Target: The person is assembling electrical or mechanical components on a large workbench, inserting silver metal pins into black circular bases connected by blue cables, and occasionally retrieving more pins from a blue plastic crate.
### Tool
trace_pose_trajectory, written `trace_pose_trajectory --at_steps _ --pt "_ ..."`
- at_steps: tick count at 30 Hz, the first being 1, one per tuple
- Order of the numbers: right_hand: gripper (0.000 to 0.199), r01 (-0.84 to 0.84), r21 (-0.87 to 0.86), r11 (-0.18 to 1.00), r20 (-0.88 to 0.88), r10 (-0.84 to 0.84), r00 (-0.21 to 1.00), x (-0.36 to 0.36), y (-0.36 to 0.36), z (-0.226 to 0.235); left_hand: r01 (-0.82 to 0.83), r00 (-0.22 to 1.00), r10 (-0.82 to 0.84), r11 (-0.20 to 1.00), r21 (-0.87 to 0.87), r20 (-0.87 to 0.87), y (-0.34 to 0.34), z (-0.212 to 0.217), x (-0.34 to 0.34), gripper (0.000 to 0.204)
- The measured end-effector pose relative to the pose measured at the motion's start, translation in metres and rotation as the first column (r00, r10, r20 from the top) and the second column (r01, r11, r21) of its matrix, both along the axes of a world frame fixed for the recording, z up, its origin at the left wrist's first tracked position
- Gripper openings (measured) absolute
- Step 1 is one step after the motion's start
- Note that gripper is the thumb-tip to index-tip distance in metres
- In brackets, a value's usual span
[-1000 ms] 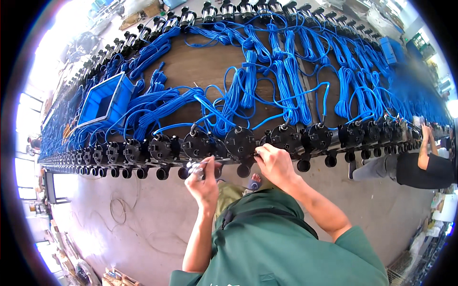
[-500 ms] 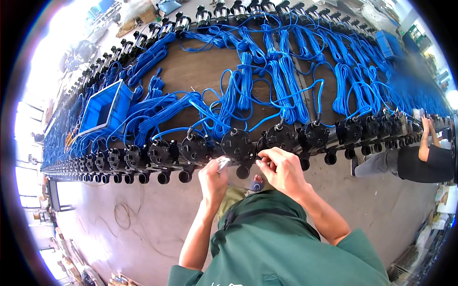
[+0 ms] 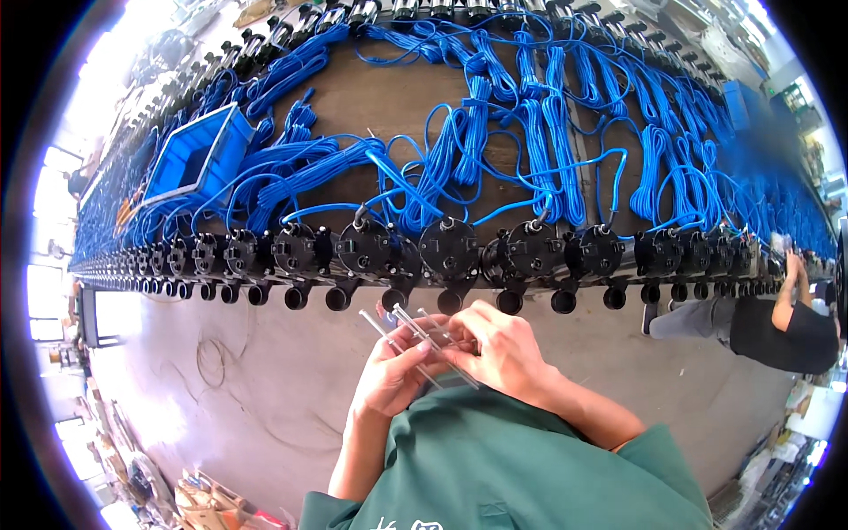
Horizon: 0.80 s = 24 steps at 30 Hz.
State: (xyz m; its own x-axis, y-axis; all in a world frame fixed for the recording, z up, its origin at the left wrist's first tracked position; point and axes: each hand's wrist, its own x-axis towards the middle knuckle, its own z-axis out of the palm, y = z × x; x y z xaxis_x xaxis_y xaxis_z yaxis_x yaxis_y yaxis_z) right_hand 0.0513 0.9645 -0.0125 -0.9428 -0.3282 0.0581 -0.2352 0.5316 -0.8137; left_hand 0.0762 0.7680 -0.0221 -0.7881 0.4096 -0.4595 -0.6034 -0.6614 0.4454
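In the head view, several long, thin metal bolts are held on the near side of the workbench, short of the row of black round housings and just above the person's green shirt. The left hand pinches them between thumb and fingers; the right hand is close against it, its fingertips at the right side of the bunch. The exact count is hidden by the fingers.

The bolts look light, stiff and hardly fragile, though the smooth shanks would probably slide or roll against each other; a pinch around mid-shank should steady them best.

On the left of the bench, a blue plastic crate sits tilted among coiled blue cables; its shaded inside shows no contents that can be made out. Another blue crate is at far right, its inside not visible.
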Motion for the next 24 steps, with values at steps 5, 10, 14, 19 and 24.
trace_pose_trajectory --at_steps 5,10,14,19,24 --pt "0.022 -0.142 -0.086 0.986 0.189 0.156 0.970 -0.007 0.005 -0.007 0.018 0.998 -0.027 0.984 -0.180 -0.049 0.006 -0.009 0.006 0.037" --pt "0.018 -0.130 -0.153 0.980 0.149 0.153 0.977 -0.010 0.004 -0.009 -0.021 0.999 0.016 0.984 -0.179 -0.029 0.010 -0.008 0.002 0.027" --pt "0.014 -0.060 -0.090 0.994 0.112 0.070 0.991 -0.019 0.009 0.002 -0.096 0.995 0.103 0.967 -0.236 0.015 0.008 -0.017 -0.003 0.020" --pt "0.013 0.297 -0.361 0.884 0.175 -0.249 0.953 -0.076 0.038 0.039 -0.293 0.951 0.224 0.871 -0.395 -0.211 -0.017 -0.009 -0.040 0.016" --pt "0.008 0.296 -0.225 0.928 -0.201 -0.342 0.918 -0.140 0.037 0.010 -0.401 0.913 0.295 0.771 -0.494 -0.280 -0.021 0.020 -0.087 0.013"
